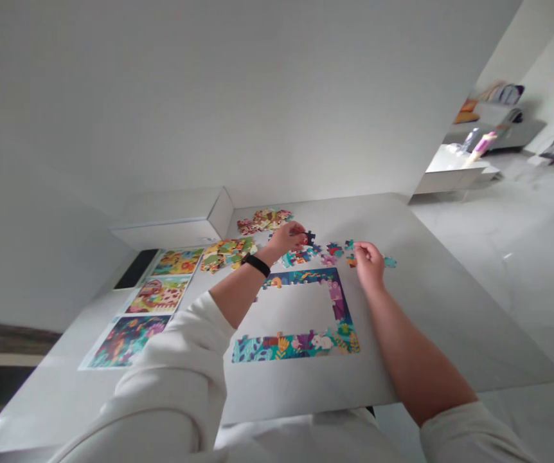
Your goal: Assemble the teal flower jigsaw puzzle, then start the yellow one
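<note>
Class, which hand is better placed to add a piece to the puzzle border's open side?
Left, probably: the left hand pinches a dark blue jigsaw piece, nearer the gap in the border; the right hand is farther, by loose pieces.

Dark jigsaw piece (310, 238) in left hand (286, 239)

Jigsaw border (296, 347), colorful, U-shaped (open at left), loose pcs (330, 251) just above

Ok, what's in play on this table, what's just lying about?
In play: left hand holding dark blue jigsaw piece; right hand; colourful assembled jigsaw border; loose multicoloured pieces.
Lying about: white rectangular box; flat black slab; colourful printed picture sheets.
</note>
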### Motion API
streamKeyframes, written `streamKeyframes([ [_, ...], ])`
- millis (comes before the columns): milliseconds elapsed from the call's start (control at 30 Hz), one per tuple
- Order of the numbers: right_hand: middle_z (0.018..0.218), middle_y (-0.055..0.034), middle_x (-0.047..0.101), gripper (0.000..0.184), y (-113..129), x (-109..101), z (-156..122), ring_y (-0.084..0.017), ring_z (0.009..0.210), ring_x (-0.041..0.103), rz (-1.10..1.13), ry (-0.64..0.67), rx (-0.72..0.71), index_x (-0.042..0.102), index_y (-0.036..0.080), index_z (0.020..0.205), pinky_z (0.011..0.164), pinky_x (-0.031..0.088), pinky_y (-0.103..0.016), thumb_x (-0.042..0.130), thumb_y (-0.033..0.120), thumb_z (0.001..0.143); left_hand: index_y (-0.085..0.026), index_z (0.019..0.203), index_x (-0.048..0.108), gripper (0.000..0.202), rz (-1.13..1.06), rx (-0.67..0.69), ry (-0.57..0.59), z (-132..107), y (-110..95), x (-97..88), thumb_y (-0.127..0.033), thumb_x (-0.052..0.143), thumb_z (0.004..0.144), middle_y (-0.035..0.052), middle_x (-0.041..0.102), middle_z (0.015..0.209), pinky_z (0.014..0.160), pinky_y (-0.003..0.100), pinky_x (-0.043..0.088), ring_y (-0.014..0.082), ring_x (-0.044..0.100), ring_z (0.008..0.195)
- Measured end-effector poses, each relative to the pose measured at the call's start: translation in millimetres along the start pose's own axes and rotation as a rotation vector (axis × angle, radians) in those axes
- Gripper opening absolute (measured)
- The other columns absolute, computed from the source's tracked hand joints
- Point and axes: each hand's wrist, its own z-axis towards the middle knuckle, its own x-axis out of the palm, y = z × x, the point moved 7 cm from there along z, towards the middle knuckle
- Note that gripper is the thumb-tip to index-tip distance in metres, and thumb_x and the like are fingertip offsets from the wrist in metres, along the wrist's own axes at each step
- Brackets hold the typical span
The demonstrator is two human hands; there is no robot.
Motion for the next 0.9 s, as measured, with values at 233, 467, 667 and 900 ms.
streamKeyframes([
  [233, 0.086, -0.0063, 0.078, 0.034, 3.4, 0.0, -4.4, -0.021, 0.071, 0.067, -0.058, 0.031, -0.073, 0.075, 0.023, 0.094, 0.063, 0.054, -0.032, 0.068, 0.055, 0.086, -0.019, 0.107, 0.070, 0.031, -0.297, -0.013, -0.092, -146.4, 70.3, -97.5, -0.035, 0.084, 0.085, 0.0035, 0.077, 0.089, 0.075, 0.029, 0.062, 0.0164, 0.075, 0.079],
  [467, 0.103, -0.0101, 0.083, 0.036, 66.2, 37.2, -38.6, -0.026, 0.092, 0.076, -0.097, 0.372, -0.209, 0.079, 0.023, 0.113, 0.089, 0.063, -0.044, 0.072, 0.052, 0.092, -0.018, 0.112, 0.070, 0.035, -0.284, 0.045, -0.114, -211.8, 87.4, -120.9, -0.040, 0.081, 0.087, 0.0067, 0.078, 0.095, 0.076, 0.031, 0.062, 0.0181, 0.077, 0.083],
  [667, 0.112, -0.0076, 0.083, 0.035, 129.2, 111.7, -115.8, -0.023, 0.093, 0.077, -0.119, 0.828, -0.204, 0.078, 0.028, 0.126, 0.089, 0.064, -0.040, 0.073, 0.042, 0.094, -0.018, 0.116, 0.070, 0.035, -0.312, 0.158, -0.052, -204.5, 64.2, -104.1, -0.039, 0.083, 0.091, 0.0071, 0.079, 0.093, 0.072, 0.028, 0.059, 0.0170, 0.075, 0.080],
  [900, 0.088, -0.0031, 0.078, 0.022, 118.0, 170.3, -186.3, -0.021, 0.078, 0.071, -0.128, 0.881, -0.035, 0.071, 0.025, 0.095, 0.073, 0.055, -0.033, 0.072, 0.047, 0.091, -0.017, 0.112, 0.070, 0.048, -0.463, 0.198, -0.059, -209.0, 78.5, -80.4, -0.058, 0.085, 0.091, 0.0055, 0.076, 0.086, 0.073, 0.030, 0.059, 0.0160, 0.072, 0.075],
])
